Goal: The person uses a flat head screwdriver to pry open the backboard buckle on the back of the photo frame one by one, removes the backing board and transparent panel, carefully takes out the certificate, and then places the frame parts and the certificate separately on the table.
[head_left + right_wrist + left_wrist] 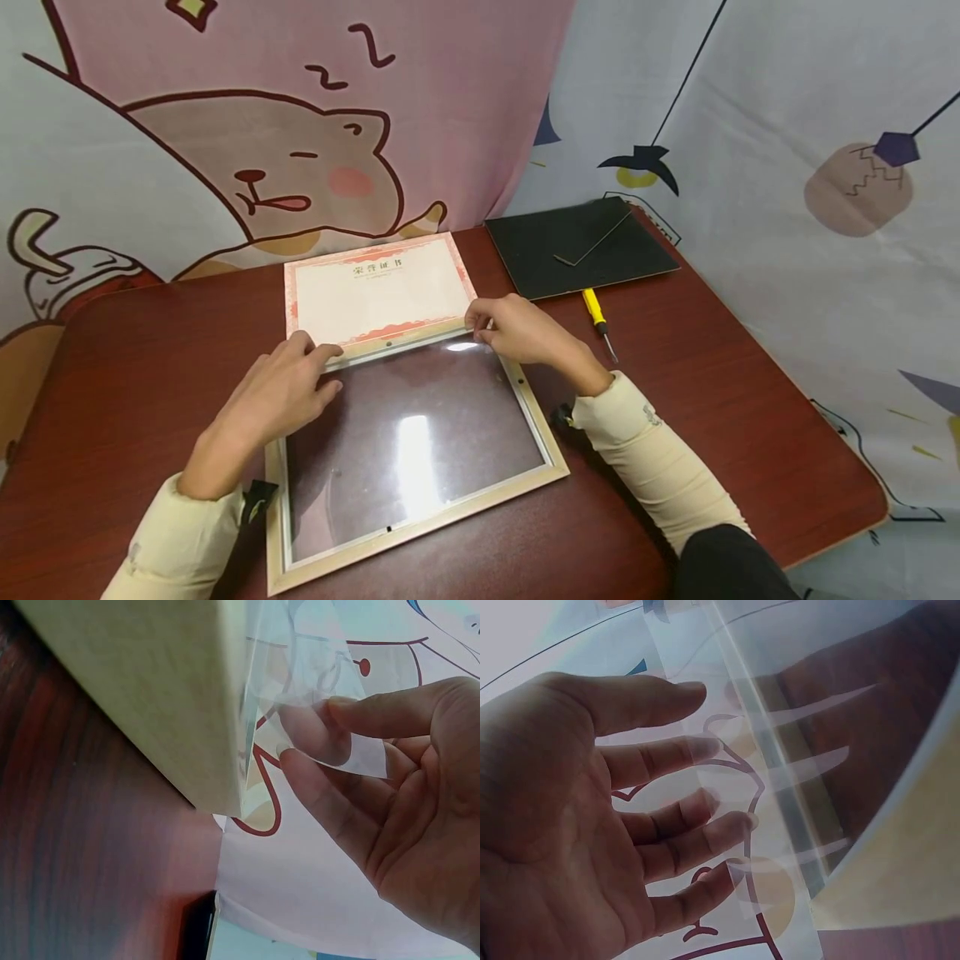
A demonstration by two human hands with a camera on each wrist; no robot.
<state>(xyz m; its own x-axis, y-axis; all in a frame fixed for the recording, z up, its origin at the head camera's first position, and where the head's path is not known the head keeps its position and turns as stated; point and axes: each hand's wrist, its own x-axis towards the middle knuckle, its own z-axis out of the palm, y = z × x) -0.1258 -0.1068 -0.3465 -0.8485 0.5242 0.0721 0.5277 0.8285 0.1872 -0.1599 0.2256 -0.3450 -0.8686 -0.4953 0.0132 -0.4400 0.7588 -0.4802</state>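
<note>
A light wooden picture frame (420, 535) lies flat on the dark red table (750, 417), with a clear pane (412, 433) in it. My left hand (315, 367) rests at the frame's far left corner. In the left wrist view its straight fingers (667, 754) press against the clear pane (795, 675) beside the frame bar (907, 862). My right hand (483, 325) is at the far right corner. In the right wrist view my right hand (315, 742) pinches the clear sheet's corner (360, 757) between thumb and fingers, by the frame's edge (150, 690).
A certificate (382, 292) with a pink border lies just beyond the frame. A black backing board (577, 246) with a thin metal strip sits at the far right, a yellow-handled screwdriver (597, 317) beside it. Cartoon-printed cloth hangs behind and to the right.
</note>
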